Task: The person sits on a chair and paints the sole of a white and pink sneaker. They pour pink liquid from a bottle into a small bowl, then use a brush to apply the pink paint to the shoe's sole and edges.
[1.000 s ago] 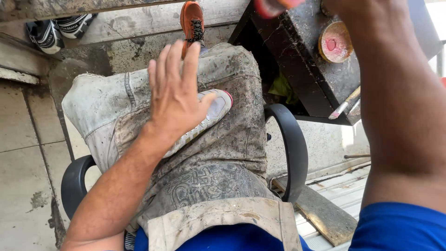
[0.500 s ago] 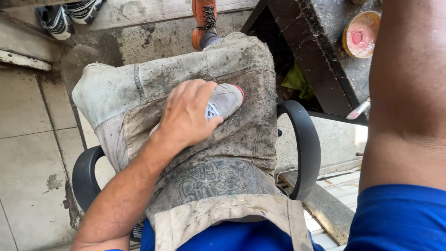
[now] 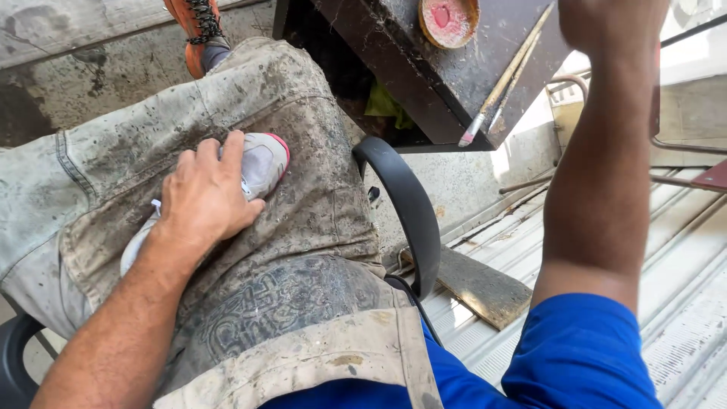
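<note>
A white sneaker (image 3: 254, 170) with a pink edge at its toe lies across the person's lap, resting on the dirty, mud-stained trousers (image 3: 303, 189), its toe pointing toward the right thigh. The left hand (image 3: 204, 197) lies flat on top of it, palm down, fingers close together and curled a little over the shoe's upper, pressing on it rather than clamping it; the heel end pokes out under the wrist. A stained work apron (image 3: 303, 356) covers the lap nearer the body, with a blue shirt (image 3: 575, 356) below it. The person sits in a chair whose black curved armrest (image 3: 409, 204) stands just beside the right thigh; another dark armrest (image 3: 15, 356) shows at the lower left corner. The right arm is raised, and the right hand (image 3: 613, 26) reaches the top edge of the view, so I cannot tell whether its fingers are together or apart, or what they hold. Near it is a dark, grimy worktable (image 3: 424, 83), bearing a round dish with pink residue (image 3: 448, 19) and two thin sticks (image 3: 503, 79) lying side by side. Past the knee, an orange shoe with black laces (image 3: 195, 26) rests on the concrete floor. A weathered board (image 3: 473, 284) lies on ribbed metal flooring to the right.
</note>
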